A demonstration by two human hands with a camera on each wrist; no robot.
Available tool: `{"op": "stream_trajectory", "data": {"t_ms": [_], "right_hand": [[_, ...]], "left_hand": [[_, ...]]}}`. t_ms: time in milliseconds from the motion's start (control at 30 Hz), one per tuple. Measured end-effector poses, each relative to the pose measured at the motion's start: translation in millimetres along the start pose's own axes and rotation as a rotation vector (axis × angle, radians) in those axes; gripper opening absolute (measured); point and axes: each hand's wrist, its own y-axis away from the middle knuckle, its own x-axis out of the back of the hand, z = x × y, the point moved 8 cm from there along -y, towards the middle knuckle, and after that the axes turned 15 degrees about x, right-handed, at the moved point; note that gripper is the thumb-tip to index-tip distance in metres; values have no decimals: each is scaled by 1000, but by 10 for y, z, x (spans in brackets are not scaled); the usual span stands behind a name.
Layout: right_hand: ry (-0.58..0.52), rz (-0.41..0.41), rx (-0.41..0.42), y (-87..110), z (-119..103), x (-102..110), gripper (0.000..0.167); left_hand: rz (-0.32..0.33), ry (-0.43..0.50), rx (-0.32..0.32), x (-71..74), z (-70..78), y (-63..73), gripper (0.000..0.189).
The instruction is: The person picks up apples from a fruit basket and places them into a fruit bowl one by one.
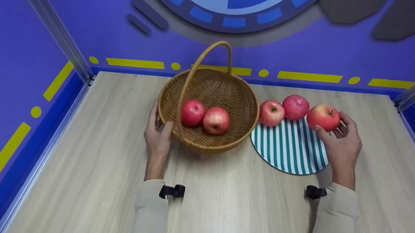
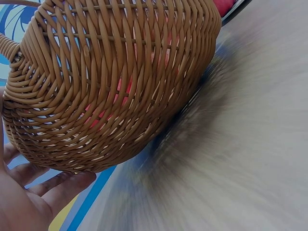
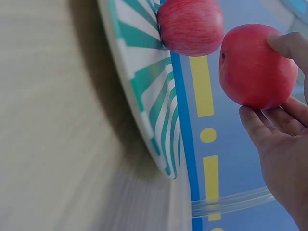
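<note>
A wicker basket [image 1: 204, 146] with a tall arched handle stands left of the middle in the head view. Two red apples [image 1: 216, 120] lie inside it, and their red shows through the weave in the left wrist view. My left hand [image 1: 158, 138] grips the basket's left side, thumb at the rim and fingers along the outside wall. Over the right part of a green-and-white striped plate [image 1: 288, 151], my right hand [image 1: 342, 144] holds a red apple [image 3: 260, 67] between thumb and fingers. Two more apples [image 1: 271, 113] sit side by side at the plate's back edge.
The wood-grain table [image 1: 221, 209] is bounded by a blue panel [image 1: 350, 54] at the back and another blue panel [image 1: 6, 74] on the left. Black wrist mounts [image 1: 172, 191] are on both sleeves. The plate lies close to the basket's right side.
</note>
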Motion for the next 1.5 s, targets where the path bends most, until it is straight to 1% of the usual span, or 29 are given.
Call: {"op": "stream_trajectory", "data": {"t_ms": [133,433,667,933,1300,1500], "right_hand": [[11,-22,-17,1,46,-10,84],[27,-70,-58,6,129,-43,87],[35,-82,-88,-1,187,-55,88],[53,-119,-134,10,239,-90,90],[67,-149,-119,10,239,-120,90],[62,-168,-115,-3,248,-143,90]], "left_hand": [[5,1,-7,2,10,-3,82],[-8,23,-21,-6,25,11,83],[1,34,-7,4,14,0,81],[-9,36,2,-2,5,-4,82],[-18,45,-7,4,19,3,82],[-11,24,-12,4,14,-1,82]]}}
